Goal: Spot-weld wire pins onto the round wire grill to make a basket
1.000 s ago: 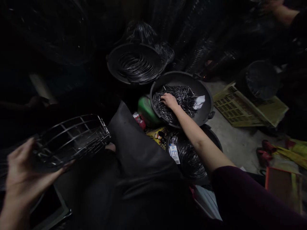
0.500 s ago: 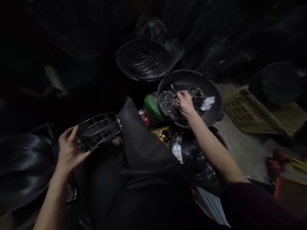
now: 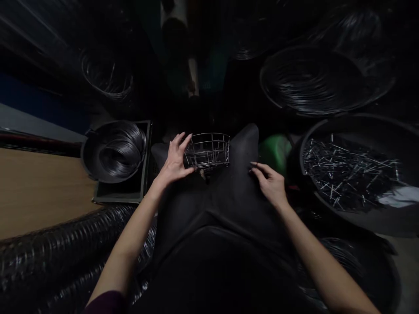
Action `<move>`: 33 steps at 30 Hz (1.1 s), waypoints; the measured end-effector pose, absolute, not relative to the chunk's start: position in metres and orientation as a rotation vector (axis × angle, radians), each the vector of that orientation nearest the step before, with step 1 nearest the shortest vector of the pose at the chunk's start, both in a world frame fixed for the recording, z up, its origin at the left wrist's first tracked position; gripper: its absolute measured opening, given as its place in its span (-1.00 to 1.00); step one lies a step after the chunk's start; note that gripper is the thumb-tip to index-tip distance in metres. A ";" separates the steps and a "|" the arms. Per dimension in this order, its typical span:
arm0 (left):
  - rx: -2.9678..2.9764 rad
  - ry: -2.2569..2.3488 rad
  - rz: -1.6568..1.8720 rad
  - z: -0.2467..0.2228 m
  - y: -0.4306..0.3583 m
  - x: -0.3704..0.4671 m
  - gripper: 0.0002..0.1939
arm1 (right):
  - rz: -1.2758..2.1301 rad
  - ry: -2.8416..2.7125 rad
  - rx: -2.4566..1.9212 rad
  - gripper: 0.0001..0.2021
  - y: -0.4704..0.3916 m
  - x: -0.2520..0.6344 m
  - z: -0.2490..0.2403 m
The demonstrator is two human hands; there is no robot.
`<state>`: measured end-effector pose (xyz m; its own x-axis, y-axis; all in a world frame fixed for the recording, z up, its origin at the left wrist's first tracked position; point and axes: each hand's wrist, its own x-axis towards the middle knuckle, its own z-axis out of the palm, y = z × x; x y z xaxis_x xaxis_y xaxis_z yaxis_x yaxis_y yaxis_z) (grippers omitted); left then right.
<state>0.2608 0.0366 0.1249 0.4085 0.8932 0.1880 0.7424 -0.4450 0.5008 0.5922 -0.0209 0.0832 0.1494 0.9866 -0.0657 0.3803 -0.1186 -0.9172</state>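
Observation:
A small round cage of metal wire point(image 3: 211, 150) sits between my knees, its rings joined by upright bars. My left hand point(image 3: 176, 159) grips its left side, thumb below and fingers spread above. Over the right thigh, my right hand point(image 3: 270, 181) is pinched with thumb and forefinger together; what lies between the tips is too small and dark to make out. To the right of that hand, a wide black basin point(image 3: 306, 152) holds many short metal wire pieces point(image 3: 347, 170) and a white scrap point(image 3: 401, 196).
Coiled wire fills another basin point(image 3: 317, 85) at the back right and a bucket point(image 3: 121, 150) on the left. A green container point(image 3: 276, 150) stands beside my right knee. Black plastic-wrapped rolls point(image 3: 62, 257) lie at the lower left, below a wooden surface point(image 3: 39, 187).
My right hand has left the basin of wire pieces and come back over my lap, near the wire cage. The view has turned left. My left hand still holds the cage.

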 end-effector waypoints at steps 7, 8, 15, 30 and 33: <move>2.361 1.349 0.616 0.124 0.045 0.265 -0.12 | 1.738 -1.778 -1.294 -0.64 0.043 0.525 0.164; 2.361 1.344 0.633 0.124 0.046 0.265 -0.14 | 1.623 -1.869 -1.316 -0.70 0.051 0.513 0.166; 2.322 1.363 0.752 0.151 0.063 0.253 -0.14 | 0.369 -2.537 -1.058 -0.69 0.071 0.486 0.157; 2.381 1.318 0.958 0.175 0.122 0.243 -0.18 | 0.051 -2.401 -0.697 -0.79 0.133 0.478 0.171; 2.368 1.347 0.940 0.174 0.124 0.246 -0.19 | 0.028 -2.423 -0.700 -0.79 0.136 0.480 0.170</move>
